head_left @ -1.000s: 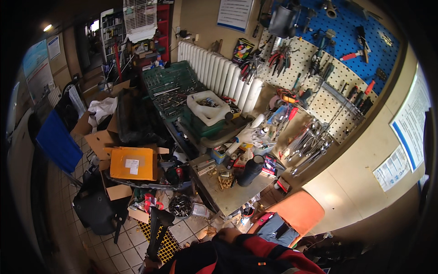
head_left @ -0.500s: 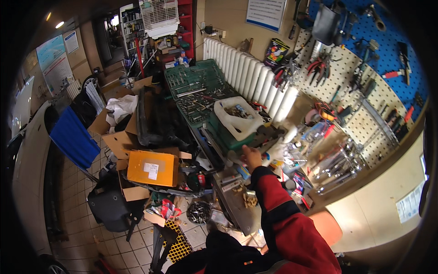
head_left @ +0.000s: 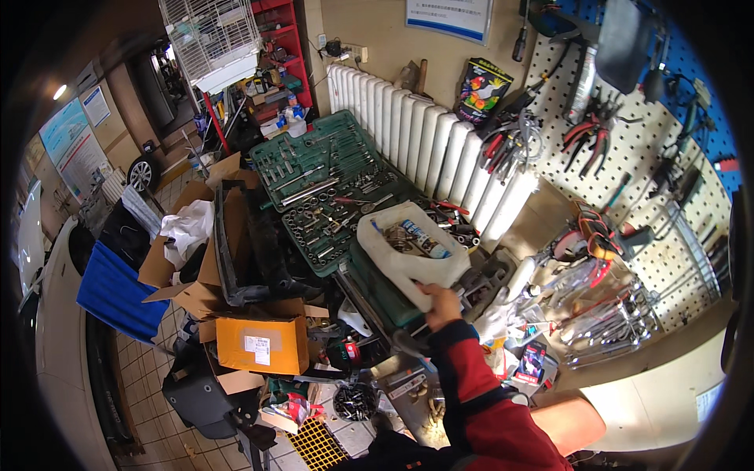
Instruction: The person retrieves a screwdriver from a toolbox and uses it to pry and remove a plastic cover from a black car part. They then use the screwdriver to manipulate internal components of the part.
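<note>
White cut-open jug [head_left: 402,273] on green case [head_left: 380,289]; hands [head_left: 443,306]: right at jug's near corner.

Coloured off-white on the jug [head_left: 393,272]. Coloured dark green on the tool case [head_left: 264,169], with metallic silver on the tools [head_left: 310,193]. Coloured red with black bands on the right sleeve [head_left: 510,430]. Finished in white on the radiator [head_left: 424,141]. Coloured orange-yellow on the box [head_left: 287,345], with white on the label [head_left: 257,351]. Coloured plain brown on the open carton [head_left: 199,271]; solid blue on the sheet [head_left: 122,290]. Patterned with regular dark holes on the cream pegboard [head_left: 550,153]. Patterned as a yellow grid on the mat [head_left: 316,443]; as pale squares with dark joints on the floor tiles [head_left: 149,392]. Finished in red on the shelf unit [head_left: 298,74]. Printed in multicolour over black on the pouch [head_left: 483,90].
</note>
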Action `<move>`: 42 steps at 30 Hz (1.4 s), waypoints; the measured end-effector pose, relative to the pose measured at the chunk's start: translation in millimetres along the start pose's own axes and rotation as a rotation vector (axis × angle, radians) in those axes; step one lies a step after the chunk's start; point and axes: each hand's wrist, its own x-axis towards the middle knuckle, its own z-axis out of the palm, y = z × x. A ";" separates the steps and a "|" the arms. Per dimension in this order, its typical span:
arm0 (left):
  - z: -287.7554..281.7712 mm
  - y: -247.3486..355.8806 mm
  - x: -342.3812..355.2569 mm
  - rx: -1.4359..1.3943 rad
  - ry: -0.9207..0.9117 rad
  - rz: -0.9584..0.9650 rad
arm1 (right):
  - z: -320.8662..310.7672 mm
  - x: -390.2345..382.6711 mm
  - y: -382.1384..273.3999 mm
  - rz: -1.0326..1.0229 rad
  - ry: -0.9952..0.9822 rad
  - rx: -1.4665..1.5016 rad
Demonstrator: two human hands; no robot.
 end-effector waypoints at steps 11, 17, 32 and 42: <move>-10.4 -0.3 -12.6 0.040 0.052 -0.110 | 38.6 241.0 -28.5 0.318 -0.160 0.520; -35.0 -37.7 -70.4 0.110 0.108 -0.227 | 88.1 370.7 83.4 0.005 -0.265 0.276; -45.0 -90.9 -163.8 -0.033 0.145 -0.302 | 108.7 179.2 6.8 -0.530 -0.532 -1.301; -36.1 -135.6 -76.5 -0.283 -0.045 -0.215 | 134.4 57.1 40.3 -0.505 -0.410 -1.592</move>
